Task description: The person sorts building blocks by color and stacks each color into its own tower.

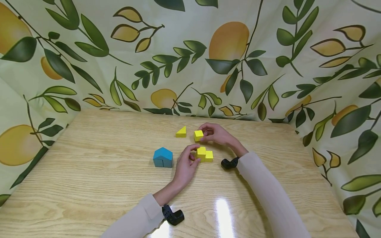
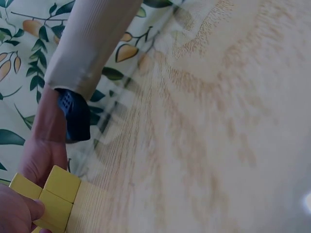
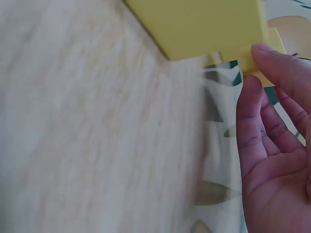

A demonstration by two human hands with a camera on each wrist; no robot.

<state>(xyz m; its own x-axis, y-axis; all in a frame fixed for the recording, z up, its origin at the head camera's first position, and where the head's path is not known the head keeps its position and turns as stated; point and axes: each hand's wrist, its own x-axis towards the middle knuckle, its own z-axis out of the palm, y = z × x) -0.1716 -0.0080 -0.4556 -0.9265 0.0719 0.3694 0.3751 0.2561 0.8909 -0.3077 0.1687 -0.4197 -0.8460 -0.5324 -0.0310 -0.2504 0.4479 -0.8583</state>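
My right hand (image 1: 218,135) pinches a yellow cube (image 1: 198,135) between thumb and fingers, just behind the other yellow blocks. My left hand (image 1: 185,165) grips a yellow block (image 1: 201,154), its thumb on the near side and a finger at the far edge. Against that block's right side sits a lower yellow block (image 1: 209,156). In the left wrist view, the left thumb (image 2: 35,208) lies against a yellow face. The right wrist view has the right fingertips at the small yellow cube (image 3: 278,41), partly behind a large, near yellow block (image 3: 204,24).
Left of my left hand stands a blue house-shaped group of blocks (image 1: 163,157). A yellow triangular block (image 1: 181,133) lies farther back, left of the held cube. Behind the wooden table (image 1: 104,142) hangs a leaf-and-fruit patterned cloth (image 1: 184,76).
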